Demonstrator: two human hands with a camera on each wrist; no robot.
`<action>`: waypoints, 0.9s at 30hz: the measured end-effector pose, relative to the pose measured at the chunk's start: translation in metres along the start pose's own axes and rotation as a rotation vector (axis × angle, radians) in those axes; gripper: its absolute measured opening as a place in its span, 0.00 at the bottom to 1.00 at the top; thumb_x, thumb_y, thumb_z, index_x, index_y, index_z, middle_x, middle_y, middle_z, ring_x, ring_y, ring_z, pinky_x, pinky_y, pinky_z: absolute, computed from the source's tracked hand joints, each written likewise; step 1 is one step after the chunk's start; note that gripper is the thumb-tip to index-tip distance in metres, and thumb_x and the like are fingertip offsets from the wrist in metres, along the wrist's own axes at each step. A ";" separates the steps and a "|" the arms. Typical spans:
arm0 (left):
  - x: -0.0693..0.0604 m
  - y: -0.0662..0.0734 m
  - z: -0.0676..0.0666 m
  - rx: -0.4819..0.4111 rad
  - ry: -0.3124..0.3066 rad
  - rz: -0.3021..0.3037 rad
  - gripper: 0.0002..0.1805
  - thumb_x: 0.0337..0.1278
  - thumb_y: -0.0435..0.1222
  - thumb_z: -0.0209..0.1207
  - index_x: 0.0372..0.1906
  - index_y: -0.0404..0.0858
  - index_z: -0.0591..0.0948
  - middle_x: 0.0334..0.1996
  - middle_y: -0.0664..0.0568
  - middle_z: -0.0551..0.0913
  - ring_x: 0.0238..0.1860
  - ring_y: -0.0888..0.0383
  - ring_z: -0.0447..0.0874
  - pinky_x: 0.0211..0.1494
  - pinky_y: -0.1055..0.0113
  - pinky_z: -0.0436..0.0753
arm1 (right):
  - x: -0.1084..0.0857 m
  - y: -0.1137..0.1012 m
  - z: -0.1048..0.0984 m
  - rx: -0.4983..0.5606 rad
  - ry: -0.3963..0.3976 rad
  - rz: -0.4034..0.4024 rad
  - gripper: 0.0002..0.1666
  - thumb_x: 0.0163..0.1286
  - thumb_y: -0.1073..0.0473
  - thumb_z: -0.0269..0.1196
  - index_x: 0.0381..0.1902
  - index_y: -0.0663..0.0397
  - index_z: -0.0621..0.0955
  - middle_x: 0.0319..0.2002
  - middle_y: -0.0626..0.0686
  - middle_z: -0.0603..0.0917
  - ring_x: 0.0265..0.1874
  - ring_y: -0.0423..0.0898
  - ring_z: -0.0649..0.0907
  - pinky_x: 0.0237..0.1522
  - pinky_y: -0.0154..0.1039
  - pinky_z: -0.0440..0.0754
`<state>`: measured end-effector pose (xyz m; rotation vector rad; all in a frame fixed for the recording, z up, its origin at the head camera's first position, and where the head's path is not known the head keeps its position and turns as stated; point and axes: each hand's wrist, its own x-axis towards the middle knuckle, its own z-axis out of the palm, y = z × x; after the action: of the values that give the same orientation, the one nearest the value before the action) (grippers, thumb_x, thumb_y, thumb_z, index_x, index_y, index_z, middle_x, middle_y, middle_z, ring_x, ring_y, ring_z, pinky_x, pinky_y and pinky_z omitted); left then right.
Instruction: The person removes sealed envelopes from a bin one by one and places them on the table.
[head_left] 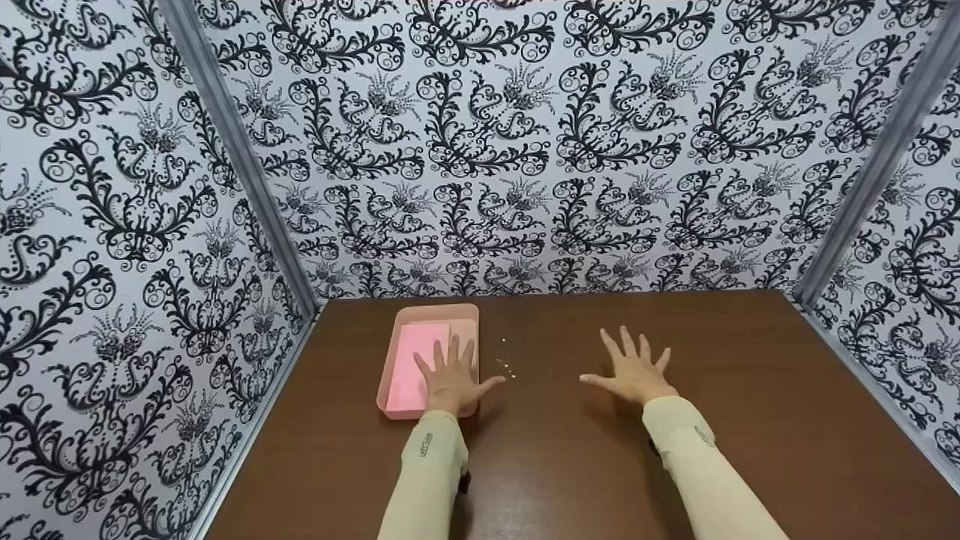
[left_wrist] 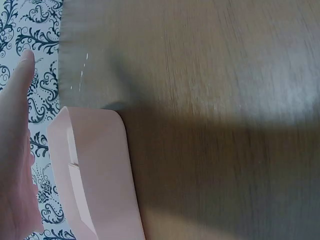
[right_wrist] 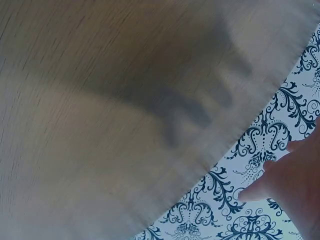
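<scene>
Left hand (head_left: 451, 381) splayed above tray (head_left: 462, 327), right hand (head_left: 634, 375) splayed over table (head_left: 555, 465), both empty; pink piece (head_left: 411, 367) inside tray, pale specks (head_left: 513, 376) outside; start or finish, I can't tell.

left sleeve (head_left: 429, 472): dark lettering (head_left: 425, 445), unreadable | right sleeve (head_left: 697, 469): small print (head_left: 703, 435), unreadable

The head view is bright; the 2 wrist views are dimmer, with soft-edged shadows (right_wrist: 187, 107) and pale glare (left_wrist: 277, 82) on the wood-grain tabletop (left_wrist: 190, 45).
</scene>
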<state>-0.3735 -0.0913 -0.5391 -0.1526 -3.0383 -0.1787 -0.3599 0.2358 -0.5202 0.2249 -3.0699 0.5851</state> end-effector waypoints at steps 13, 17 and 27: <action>-0.007 -0.006 0.003 -0.026 0.058 0.003 0.53 0.49 0.76 0.50 0.77 0.51 0.61 0.80 0.48 0.56 0.79 0.36 0.50 0.71 0.25 0.47 | -0.003 0.013 0.009 0.001 0.012 -0.004 0.68 0.54 0.15 0.53 0.81 0.46 0.48 0.79 0.70 0.43 0.75 0.79 0.43 0.61 0.83 0.27; -0.009 -0.008 0.006 -0.020 0.071 -0.006 0.53 0.50 0.75 0.49 0.77 0.51 0.61 0.79 0.48 0.56 0.79 0.36 0.51 0.71 0.26 0.47 | -0.004 0.015 0.011 -0.004 0.007 -0.002 0.68 0.53 0.13 0.52 0.81 0.44 0.48 0.79 0.70 0.44 0.75 0.78 0.43 0.61 0.83 0.27; -0.008 -0.018 0.009 -0.006 0.092 -0.160 0.52 0.54 0.74 0.47 0.78 0.49 0.60 0.80 0.45 0.55 0.79 0.36 0.49 0.74 0.29 0.44 | -0.008 0.016 0.011 -0.007 0.003 0.012 0.66 0.56 0.18 0.55 0.80 0.48 0.49 0.79 0.69 0.45 0.75 0.78 0.45 0.61 0.83 0.30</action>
<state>-0.3679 -0.1084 -0.5507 0.0962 -2.9578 -0.2012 -0.3538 0.2477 -0.5370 0.2051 -3.0727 0.5741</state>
